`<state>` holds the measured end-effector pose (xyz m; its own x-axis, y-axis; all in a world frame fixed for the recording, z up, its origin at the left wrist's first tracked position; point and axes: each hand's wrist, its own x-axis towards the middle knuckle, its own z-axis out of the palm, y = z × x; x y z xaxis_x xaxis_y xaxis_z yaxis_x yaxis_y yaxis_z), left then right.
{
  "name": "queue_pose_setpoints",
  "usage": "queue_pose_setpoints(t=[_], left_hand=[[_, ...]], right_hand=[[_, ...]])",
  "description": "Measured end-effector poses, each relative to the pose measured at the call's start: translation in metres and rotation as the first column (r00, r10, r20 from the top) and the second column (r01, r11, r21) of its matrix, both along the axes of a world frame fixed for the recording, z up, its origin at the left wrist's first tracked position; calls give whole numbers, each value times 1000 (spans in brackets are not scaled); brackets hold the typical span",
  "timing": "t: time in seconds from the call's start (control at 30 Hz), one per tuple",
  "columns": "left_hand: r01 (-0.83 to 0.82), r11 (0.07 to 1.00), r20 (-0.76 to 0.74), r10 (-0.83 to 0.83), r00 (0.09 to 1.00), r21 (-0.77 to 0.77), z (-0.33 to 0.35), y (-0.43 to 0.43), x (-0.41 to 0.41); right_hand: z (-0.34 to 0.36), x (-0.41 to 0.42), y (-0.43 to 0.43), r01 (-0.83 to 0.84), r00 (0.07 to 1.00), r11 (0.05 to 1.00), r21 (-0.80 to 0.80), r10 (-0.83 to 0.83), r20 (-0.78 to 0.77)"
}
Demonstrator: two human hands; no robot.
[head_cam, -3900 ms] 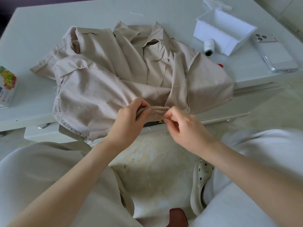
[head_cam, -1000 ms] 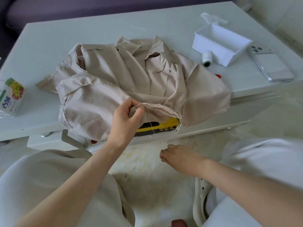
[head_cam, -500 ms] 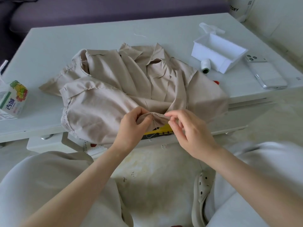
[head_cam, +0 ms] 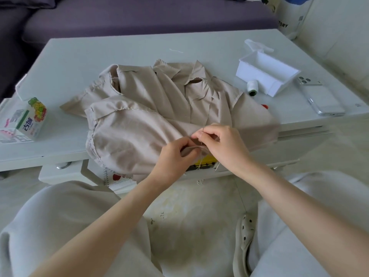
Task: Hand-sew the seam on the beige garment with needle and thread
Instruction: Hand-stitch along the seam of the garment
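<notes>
The beige garment (head_cam: 139,120) lies crumpled on the white table (head_cam: 99,56), its front part hanging over the near edge. My left hand (head_cam: 172,158) pinches a fold of the garment's hem at that edge. My right hand (head_cam: 221,144) is just beside it, thumb and forefinger pinching the thin needle (head_cam: 202,134), which stands upright above the fold. A pale thread (head_cam: 200,163) trails down from the seam below both hands.
A white plastic box (head_cam: 267,73) and a thread spool (head_cam: 253,87) sit at the back right, a phone (head_cam: 319,96) further right. A juice carton (head_cam: 30,119) stands at the left. A yellow-black object (head_cam: 202,164) shows under the table edge. My knees flank the floor below.
My right hand rose from below the table edge back to the fold and now pinches the needle above it. My left hand kept its grip on the hem. The camera tilted up.
</notes>
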<state>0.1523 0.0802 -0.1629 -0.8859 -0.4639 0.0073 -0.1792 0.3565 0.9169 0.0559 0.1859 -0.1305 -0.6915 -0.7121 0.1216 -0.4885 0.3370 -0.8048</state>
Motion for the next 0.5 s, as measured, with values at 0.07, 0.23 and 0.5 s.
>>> queue_pose_setpoints(t=[0.07,0.23,0.5], left_hand=[[13,998,10,-13,1000,-64,-3,0,1],[107,985,18,-106,994,-134,-7,6,2],[358,884,-71,-353,933,302,27,16,9]], right_hand=[[10,-1,3,46,999,998,-34,-46,0],[34,-7,11,83,995,989,-125,-89,-37],[31,-10,34,91,974,992,-87,-106,-198]])
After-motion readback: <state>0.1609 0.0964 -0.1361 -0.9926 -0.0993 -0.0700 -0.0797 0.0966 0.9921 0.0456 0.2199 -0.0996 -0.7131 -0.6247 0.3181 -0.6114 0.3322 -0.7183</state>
